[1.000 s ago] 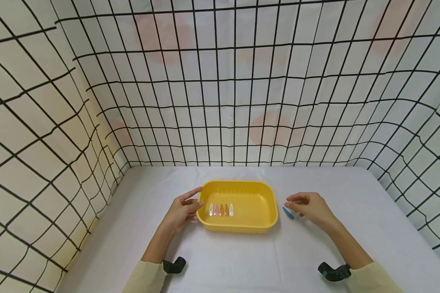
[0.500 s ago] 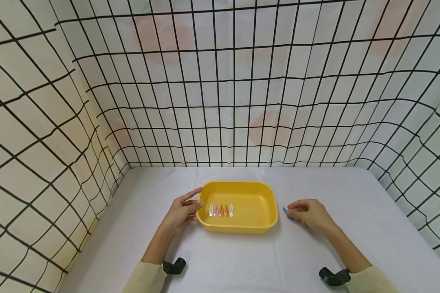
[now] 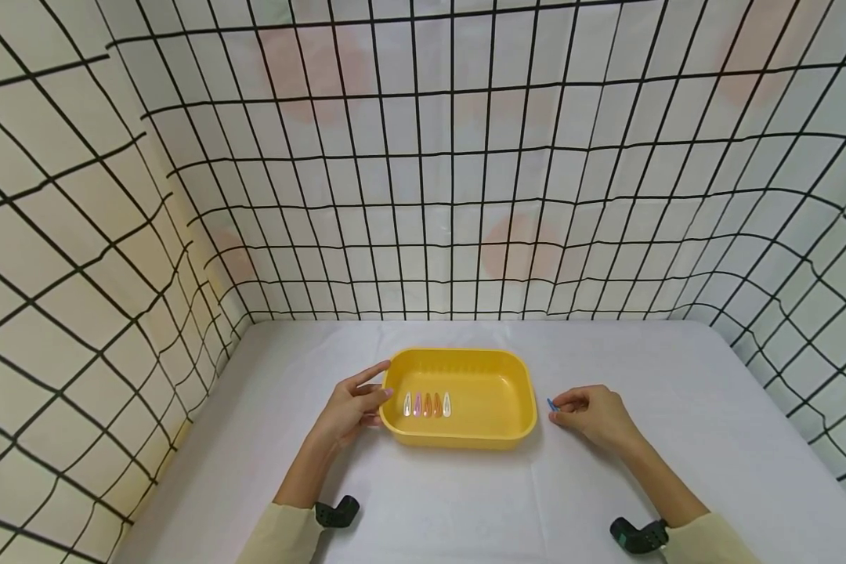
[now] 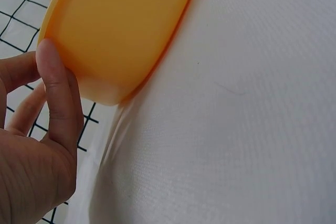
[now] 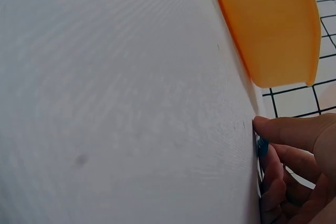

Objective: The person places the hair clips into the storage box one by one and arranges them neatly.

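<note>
A yellow tray (image 3: 458, 442) sits on the white cloth, with several hair clips (image 3: 427, 404) in white, pink and orange lined up in its left half. At its left end my left hand (image 3: 350, 409) holds the rim, the thumb over the edge; the left wrist view shows these fingers against the tray wall (image 4: 121, 30). To the right of the tray, my right hand (image 3: 595, 415) pinches a blue hair clip (image 3: 552, 405) between thumb and fingers, low at the cloth. Most of that clip is hidden by the fingers, and a bit of blue (image 5: 262, 147) shows in the right wrist view.
A white cloth (image 3: 451, 501) covers the table. Behind it and along both sides stands white fabric with a black grid (image 3: 423, 180). Black wrist cameras (image 3: 640, 536) are strapped on both forearms.
My right hand has come down onto the blue hair clip beside the tray and taken hold of it, shifting it slightly. My left hand and the tray stay in place.
</note>
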A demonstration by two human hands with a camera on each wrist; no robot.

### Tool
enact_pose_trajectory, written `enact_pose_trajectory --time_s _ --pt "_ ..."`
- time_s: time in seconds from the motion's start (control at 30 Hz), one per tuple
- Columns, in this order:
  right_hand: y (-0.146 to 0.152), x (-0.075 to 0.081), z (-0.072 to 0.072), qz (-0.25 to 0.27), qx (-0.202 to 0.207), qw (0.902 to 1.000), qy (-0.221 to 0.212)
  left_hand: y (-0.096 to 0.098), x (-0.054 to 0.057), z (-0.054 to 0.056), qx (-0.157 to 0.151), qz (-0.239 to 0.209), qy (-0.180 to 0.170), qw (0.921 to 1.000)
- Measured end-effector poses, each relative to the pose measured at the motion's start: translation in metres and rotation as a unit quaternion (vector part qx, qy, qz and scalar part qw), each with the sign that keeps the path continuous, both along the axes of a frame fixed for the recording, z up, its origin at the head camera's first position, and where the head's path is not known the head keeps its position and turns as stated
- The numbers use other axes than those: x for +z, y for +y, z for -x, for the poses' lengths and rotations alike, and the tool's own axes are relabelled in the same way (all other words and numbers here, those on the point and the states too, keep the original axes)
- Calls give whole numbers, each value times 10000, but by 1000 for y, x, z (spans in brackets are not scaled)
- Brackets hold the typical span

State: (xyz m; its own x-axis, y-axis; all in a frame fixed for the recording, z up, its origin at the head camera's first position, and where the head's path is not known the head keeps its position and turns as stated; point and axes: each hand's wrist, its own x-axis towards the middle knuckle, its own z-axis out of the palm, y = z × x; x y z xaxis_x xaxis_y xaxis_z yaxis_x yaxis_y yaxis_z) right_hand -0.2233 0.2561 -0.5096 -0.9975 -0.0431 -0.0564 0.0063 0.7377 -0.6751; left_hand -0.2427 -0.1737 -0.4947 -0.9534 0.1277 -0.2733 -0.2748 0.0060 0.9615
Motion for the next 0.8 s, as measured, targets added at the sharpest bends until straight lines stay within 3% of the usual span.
enact_pose_trajectory --time_s 0.3,0.8 --pt "3 8 -5 -30 29 9999 158 2 1 -1 41 -33 5 10000" --pt "8 14 -2 862 -154 9951 -469 1 2 -1 17 -56 23 10000"
